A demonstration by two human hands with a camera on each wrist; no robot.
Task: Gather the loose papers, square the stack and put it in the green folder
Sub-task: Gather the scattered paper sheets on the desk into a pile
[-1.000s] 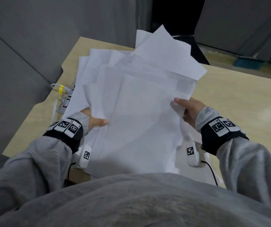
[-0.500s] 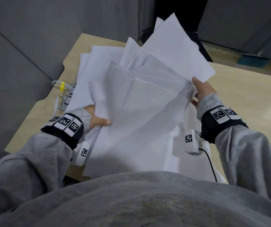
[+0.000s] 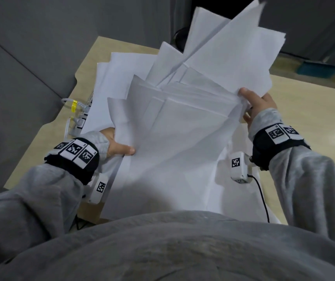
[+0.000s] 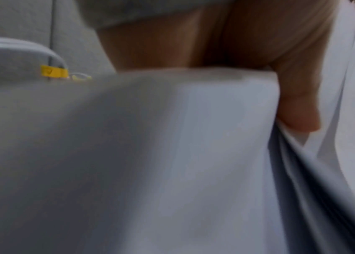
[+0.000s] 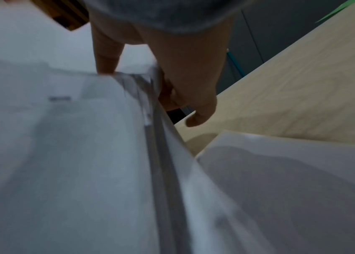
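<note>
A loose, fanned stack of white papers (image 3: 174, 138) is held up over the wooden table (image 3: 308, 110), its sheets splayed at different angles. My left hand (image 3: 118, 148) grips the stack's left edge, thumb on top; the left wrist view shows that thumb (image 4: 296, 110) pressed on the paper (image 4: 172, 154). My right hand (image 3: 253, 104) pinches the upper right edge, thumb in front and fingers behind, as the right wrist view shows (image 5: 172, 82). A sliver of green, perhaps the folder (image 5: 335, 12), shows at the table's far edge in the right wrist view only.
More white sheets (image 3: 122, 78) lie on the table beneath the held stack. White cables with a yellow tag (image 3: 73, 104) sit at the table's left edge beside grey partition panels (image 3: 20, 78). A single sheet (image 5: 292, 171) lies to the right.
My right hand slid up the stack's right edge from its middle to the upper corner. The stack tilted more upright and fanned further. My left hand kept its grip.
</note>
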